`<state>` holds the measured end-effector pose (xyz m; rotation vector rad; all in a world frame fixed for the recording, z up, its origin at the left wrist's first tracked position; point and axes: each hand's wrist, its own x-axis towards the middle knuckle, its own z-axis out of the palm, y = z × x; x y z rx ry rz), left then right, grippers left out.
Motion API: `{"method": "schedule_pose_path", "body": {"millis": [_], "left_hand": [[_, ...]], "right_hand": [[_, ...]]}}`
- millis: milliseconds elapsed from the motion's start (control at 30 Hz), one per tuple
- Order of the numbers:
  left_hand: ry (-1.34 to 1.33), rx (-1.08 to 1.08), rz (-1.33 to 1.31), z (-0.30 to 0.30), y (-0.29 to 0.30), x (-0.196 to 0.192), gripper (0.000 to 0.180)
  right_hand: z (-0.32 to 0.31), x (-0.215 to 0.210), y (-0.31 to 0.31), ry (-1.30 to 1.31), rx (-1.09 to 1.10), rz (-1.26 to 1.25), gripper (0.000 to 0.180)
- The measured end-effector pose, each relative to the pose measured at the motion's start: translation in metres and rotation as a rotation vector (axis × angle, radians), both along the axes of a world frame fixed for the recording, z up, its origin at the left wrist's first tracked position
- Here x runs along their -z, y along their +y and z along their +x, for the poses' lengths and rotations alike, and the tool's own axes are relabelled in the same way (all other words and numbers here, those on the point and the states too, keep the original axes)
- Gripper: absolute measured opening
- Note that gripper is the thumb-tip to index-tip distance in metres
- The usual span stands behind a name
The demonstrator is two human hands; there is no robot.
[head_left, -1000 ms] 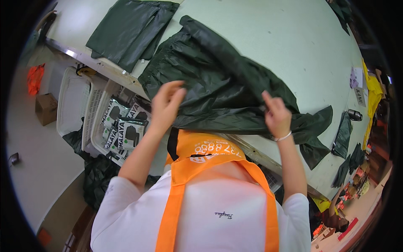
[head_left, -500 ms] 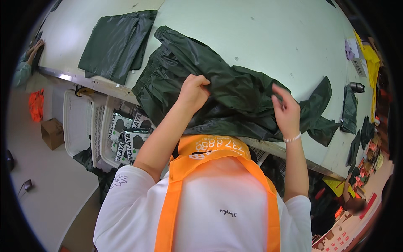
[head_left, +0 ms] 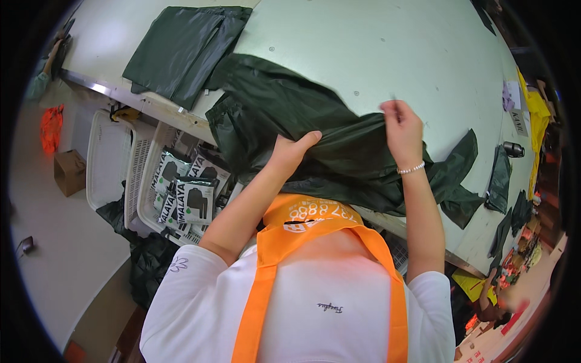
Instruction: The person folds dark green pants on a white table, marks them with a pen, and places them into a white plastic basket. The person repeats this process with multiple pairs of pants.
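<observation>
Dark green rain trousers [head_left: 339,151] of thin shiny cloth lie crumpled along the front of the table, their gathered elastic waist at the left. My left hand [head_left: 293,154] is closed on the middle of the cloth, its thumb on top and the other fingers under a fold. Farther right, my right hand [head_left: 403,130] wears a beaded bracelet and pinches the upper edge of the trousers, pulling a fold taut between the two hands. A trouser leg [head_left: 463,181] trails off to the right. At the far left lies a stack of flat folded dark green garments [head_left: 187,54].
White baskets beside the table's front edge include one [head_left: 142,193] with several printed packets [head_left: 196,199]. Black cloth [head_left: 151,266] hangs below. At the right are dark folded pieces [head_left: 499,178], a black cylindrical object [head_left: 514,149] and yellow material [head_left: 535,115]. Another person's arm [head_left: 42,78] shows far left.
My right hand has risen and closed on the trousers' upper edge, drawing the cloth tighter. My left hand has shifted slightly right and down in the picture, its thumb now pointing right.
</observation>
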<state>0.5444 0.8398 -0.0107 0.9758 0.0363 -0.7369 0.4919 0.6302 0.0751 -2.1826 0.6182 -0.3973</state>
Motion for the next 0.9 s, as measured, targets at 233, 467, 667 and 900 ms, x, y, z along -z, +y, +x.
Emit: {"method": "schedule_pose_path", "body": {"millis": [233, 467, 667, 900], "left_hand": [[0.386, -0.066, -0.256, 0.000, 0.003, 0.010, 0.047], [0.411, 0.056, -0.238, 0.003, -0.005, -0.006, 0.030], [0.407, 0.021, 0.183, 0.001, -0.010, -0.033, 0.033], [0.476, -0.015, -0.222, 0.002, -0.017, -0.033, 0.036]], "right_hand": [[-0.035, -0.010, 0.043, 0.150, -0.351, -0.250, 0.028], [-0.030, 0.017, 0.063, -0.115, -0.366, -0.503, 0.030], [-0.049, 0.024, 0.074, -0.121, -0.372, -0.496, 0.034], [-0.060, 0.012, 0.033, 0.041, -0.227, -0.261, 0.019]]}}
